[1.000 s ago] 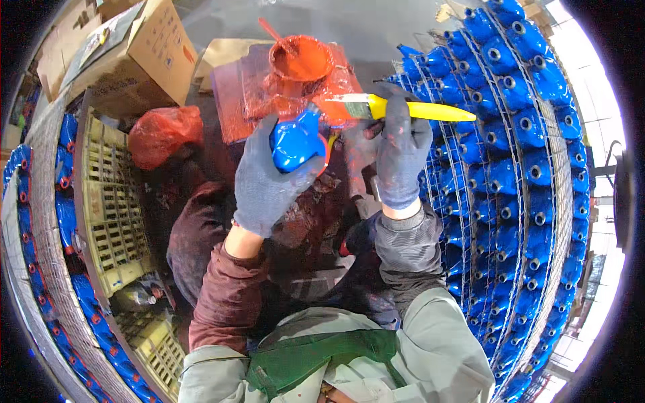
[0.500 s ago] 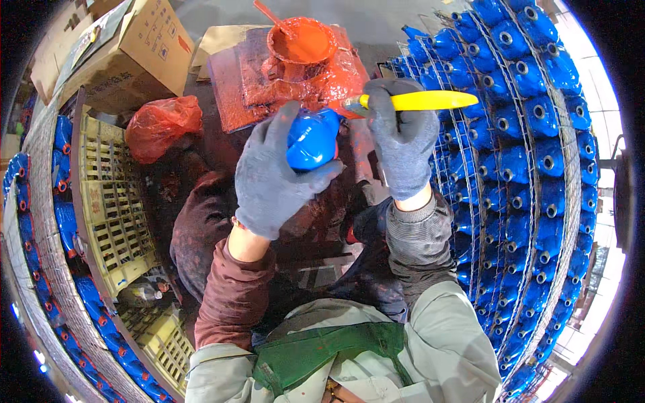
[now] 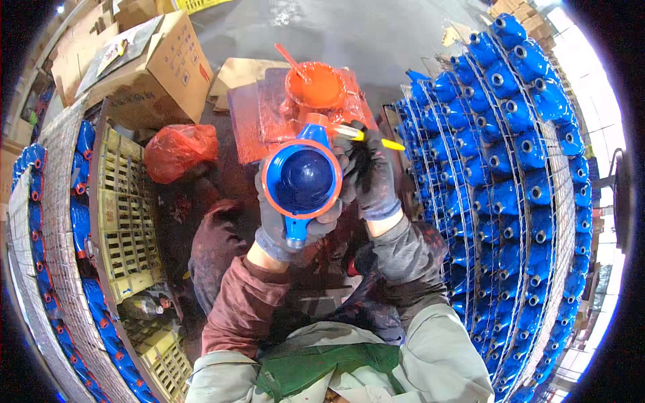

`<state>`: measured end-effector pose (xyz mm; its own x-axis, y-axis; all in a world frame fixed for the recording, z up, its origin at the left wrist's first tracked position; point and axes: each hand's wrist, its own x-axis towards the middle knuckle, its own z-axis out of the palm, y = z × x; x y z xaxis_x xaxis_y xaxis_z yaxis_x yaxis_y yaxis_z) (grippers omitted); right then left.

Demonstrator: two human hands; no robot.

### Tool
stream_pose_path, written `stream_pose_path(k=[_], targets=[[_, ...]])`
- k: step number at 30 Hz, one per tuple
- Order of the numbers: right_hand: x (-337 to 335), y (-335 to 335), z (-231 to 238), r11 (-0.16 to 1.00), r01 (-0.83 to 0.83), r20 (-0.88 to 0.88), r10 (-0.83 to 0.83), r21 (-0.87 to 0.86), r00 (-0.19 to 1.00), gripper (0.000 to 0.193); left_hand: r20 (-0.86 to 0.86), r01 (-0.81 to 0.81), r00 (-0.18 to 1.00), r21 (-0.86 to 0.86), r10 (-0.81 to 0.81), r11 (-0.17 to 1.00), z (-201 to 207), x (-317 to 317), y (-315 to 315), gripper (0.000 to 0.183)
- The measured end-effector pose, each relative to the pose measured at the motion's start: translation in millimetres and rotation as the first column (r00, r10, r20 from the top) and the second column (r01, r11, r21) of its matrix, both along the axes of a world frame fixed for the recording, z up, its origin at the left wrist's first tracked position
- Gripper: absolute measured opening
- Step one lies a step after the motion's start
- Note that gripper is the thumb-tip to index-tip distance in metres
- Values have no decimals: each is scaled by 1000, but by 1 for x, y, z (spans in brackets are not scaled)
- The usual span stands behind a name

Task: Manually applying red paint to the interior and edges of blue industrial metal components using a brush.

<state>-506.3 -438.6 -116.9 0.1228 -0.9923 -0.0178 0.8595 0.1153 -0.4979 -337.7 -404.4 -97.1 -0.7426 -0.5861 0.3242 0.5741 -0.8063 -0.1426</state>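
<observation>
My left hand (image 3: 274,235), in a grey glove, is wrapped round a blue cast water meter body (image 3: 302,178) from below and behind. Its round open mouth faces me, with an orange-red painted rim. The far pipe end is orange-red too, while the near threaded end is blue. In my gloved right hand (image 3: 376,178) is a paintbrush (image 3: 383,142) with a yellow handle, its head pointing left beside the far pipe end. The bristles are hard to make out. Just beyond stands a tub of orange-red paint (image 3: 316,84) with a stick (image 3: 290,60) in it.
The tub sits on a paint-covered stand (image 3: 245,127). To the right, wire racks hold rows of blue meter bodies (image 3: 514,171); more meter bodies (image 3: 80,225) line the left. Also on the left are a red plastic bag (image 3: 181,153), a yellow crate (image 3: 124,215) and a cardboard box (image 3: 178,70).
The meter body has been turned so its open mouth and painted rim face me. My right hand has come in closer to it, and the brush has moved left and down.
</observation>
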Motion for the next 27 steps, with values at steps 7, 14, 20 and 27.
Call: stream_pose_path(k=[7, 14, 20, 27], targets=[[-34, -7, 14, 982, 187, 44, -189, 41, 981, 34, 149, -220, 955, -232, 258, 947, 20, 17, 7, 87], [-9, 16, 64, 868, 458, -432, -493, -190, 755, 35, 803, -180, 132, -557, 581, 811, 4, 13, 1, 50], [-4, 24, 58, 893, 330, -838, -417, -306, 351, 21, -68, 650, -482, -696, 874, 304, 1, 3, 15, 73], [-12, 23, 55, 840, 79, -842, -528, -537, -116, 10, 14, 646, -452, -684, 892, 338, 9, 3, 15, 70]])
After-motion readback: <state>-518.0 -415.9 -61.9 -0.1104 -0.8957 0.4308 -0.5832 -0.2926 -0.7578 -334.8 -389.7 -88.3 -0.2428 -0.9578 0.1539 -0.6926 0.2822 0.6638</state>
